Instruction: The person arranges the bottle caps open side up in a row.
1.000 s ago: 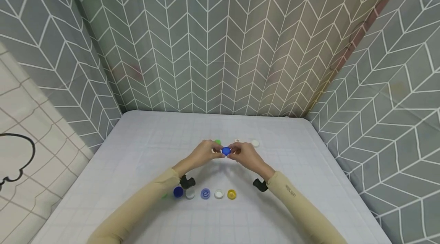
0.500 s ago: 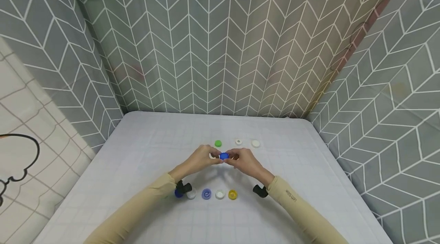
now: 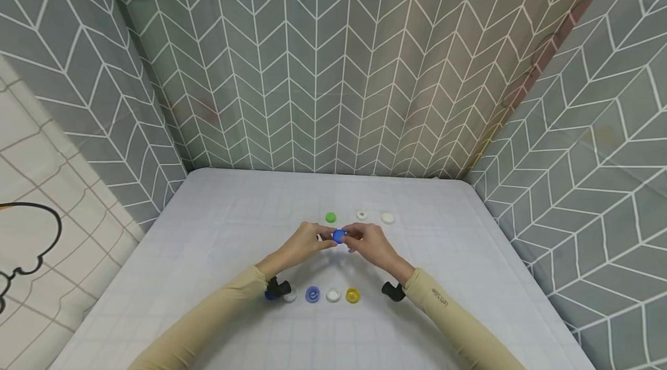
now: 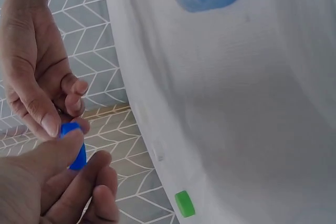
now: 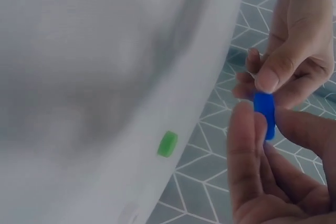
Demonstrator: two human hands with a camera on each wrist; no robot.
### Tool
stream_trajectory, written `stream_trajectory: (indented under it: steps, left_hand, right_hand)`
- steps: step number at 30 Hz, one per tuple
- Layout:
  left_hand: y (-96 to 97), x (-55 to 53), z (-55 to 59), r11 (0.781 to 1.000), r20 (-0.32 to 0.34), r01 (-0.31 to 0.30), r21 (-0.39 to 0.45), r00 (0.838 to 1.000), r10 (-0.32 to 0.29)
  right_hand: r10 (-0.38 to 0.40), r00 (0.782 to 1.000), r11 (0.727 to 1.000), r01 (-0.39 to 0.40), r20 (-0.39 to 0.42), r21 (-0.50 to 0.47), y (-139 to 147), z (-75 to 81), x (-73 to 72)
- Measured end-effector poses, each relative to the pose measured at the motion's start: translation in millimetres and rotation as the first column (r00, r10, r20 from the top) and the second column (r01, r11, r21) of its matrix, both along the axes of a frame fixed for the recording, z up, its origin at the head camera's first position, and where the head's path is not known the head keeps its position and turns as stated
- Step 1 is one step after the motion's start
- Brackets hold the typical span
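Observation:
A small blue bottle cap is held up over the middle of the white table, between both hands. My left hand pinches its left edge with thumb and fingers. From the other side, my right hand pinches it too, its thumb across the cap's near edge. In the left wrist view the blue cap stands on edge, partly covered by a thumb. The right wrist view shows the cap edge-on between the fingers of both hands.
Behind the hands lie a green cap, a white cap with a dark mark and a plain white cap. A nearer row has a light blue cap, white caps and a yellow cap; the left wrist camera partly hides its left end.
Both hands have come slightly nearer and left with the blue cap, uncovering the green cap behind. The blue cap has tilted, so its round face shows more toward the head camera.

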State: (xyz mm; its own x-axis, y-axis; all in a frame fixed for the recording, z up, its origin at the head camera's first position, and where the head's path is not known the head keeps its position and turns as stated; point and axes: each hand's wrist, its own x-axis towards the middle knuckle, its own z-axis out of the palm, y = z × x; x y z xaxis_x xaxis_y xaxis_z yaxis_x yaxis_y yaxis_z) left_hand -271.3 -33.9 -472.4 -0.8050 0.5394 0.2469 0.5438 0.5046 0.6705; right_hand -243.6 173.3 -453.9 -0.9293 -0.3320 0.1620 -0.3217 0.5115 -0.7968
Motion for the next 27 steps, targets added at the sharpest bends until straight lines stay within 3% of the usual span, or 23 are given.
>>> stream_trajectory:
  steps: [7,10,17,21,27]
  left_hand:
    - [2.4,1.5,10.6,0.994,-0.083,-0.047,0.103,0.995,0.055]
    - [2.9,3.1,14.8,0.984,-0.089,-0.058,0.166,0.993,0.074]
    - [1.6,6.5,19.2,0.937,0.067,-0.077,0.34,0.996,0.058]
    - [2.3,6.6,19.4,0.909,0.099,-0.099,0.406,0.993,0.064]
    - [1.5,9.2,14.2,0.919,0.127,-0.13,0.371,0.988,0.088]
  right_hand:
    - [-0.048,0.997,0.995,0.043,-0.052,-0.094,-1,9.1,-2.4]
    - [-0.075,0.995,0.992,0.067,-0.065,-0.108,-1,12.3,-2.5]
    - [-0.09,0.982,0.992,0.074,-0.166,-0.1,0,15.7,1.2]
    - [-0.088,0.974,0.988,0.059,-0.211,-0.139,-3,18.1,6.4]
    - [-0.059,0.967,0.989,0.024,-0.246,-0.143,-7,9.3,10.7]
